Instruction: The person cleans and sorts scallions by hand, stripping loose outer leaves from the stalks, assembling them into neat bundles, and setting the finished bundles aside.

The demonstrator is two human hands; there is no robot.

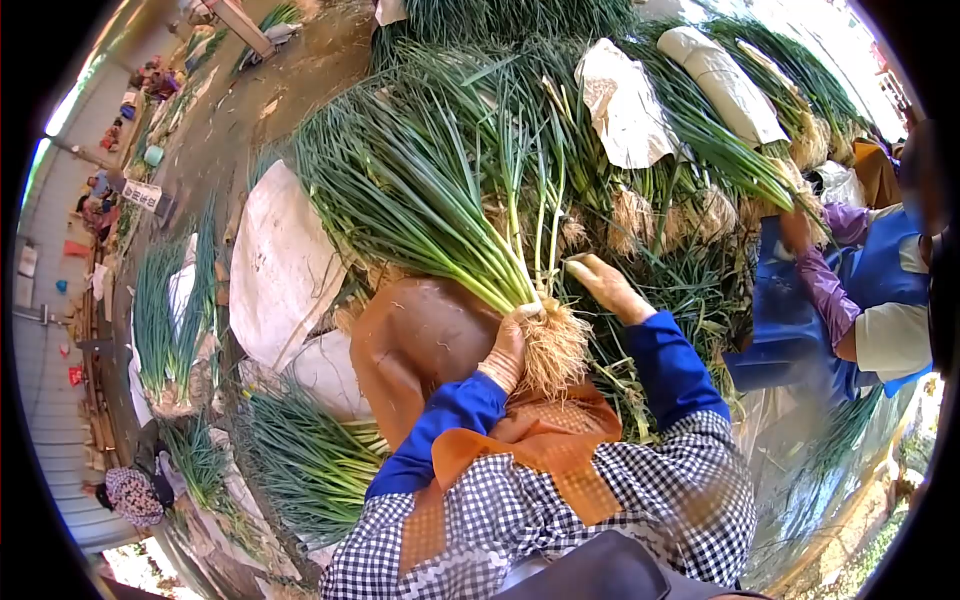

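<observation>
A large bunch of green onions (455, 215) lies slanted across my lap, its leaves fanned toward the upper left. Pale, stringy roots (555, 352) hang from its lower end. My left hand (508, 348) is closed around the white stem ends just above those roots. To the right of the stems is my right hand (608, 288), its fingers stretched toward a few thin stalks (545, 225) standing apart from the main bunch. I see nothing held in that hand. A brown apron (425, 325) covers my knees beneath the bunch.
More green onions (310, 455) lie at my left, beside white sacking (285, 265). Rooted bundles (630, 215) line the far side, with loose trimmed leaves (690, 300) below. At the right, a co-worker in a blue apron (800, 300) holds another bunch (735, 165).
</observation>
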